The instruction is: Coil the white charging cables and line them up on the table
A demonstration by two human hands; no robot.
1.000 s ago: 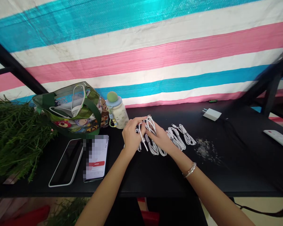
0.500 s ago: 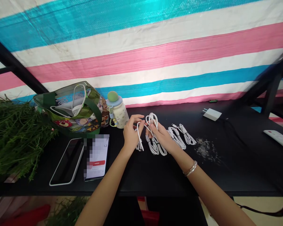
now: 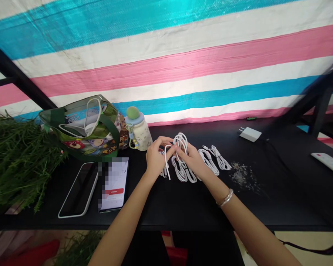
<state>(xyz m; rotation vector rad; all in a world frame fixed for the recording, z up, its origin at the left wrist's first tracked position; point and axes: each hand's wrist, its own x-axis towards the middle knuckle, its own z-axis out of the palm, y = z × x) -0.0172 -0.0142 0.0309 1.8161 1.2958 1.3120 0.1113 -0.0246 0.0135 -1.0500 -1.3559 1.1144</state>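
Note:
Both hands work a white cable [image 3: 180, 142] above a black table [image 3: 183, 207]. My right hand [image 3: 192, 160] pinches the looped coil, whose loops stand up above the fingers. The fingers of my left hand [image 3: 155, 159] are closed on the cable's loose end, which hangs down beside the palm. Under and beside my hands lie several more coiled white cables [image 3: 211, 160] in a row.
A cartoon-print bag [image 3: 86, 129] and a small bottle with a green top [image 3: 137, 129] stand at the left. Two phones [image 3: 100, 186] lie near the front edge. Green plants [image 3: 16, 159] fill the far left. A white charger [image 3: 249, 134] and a white remote [image 3: 327, 164] lie right.
My hands have lifted the coil slightly and the left hand has drawn the loose end round toward the loops. The other cables have not moved.

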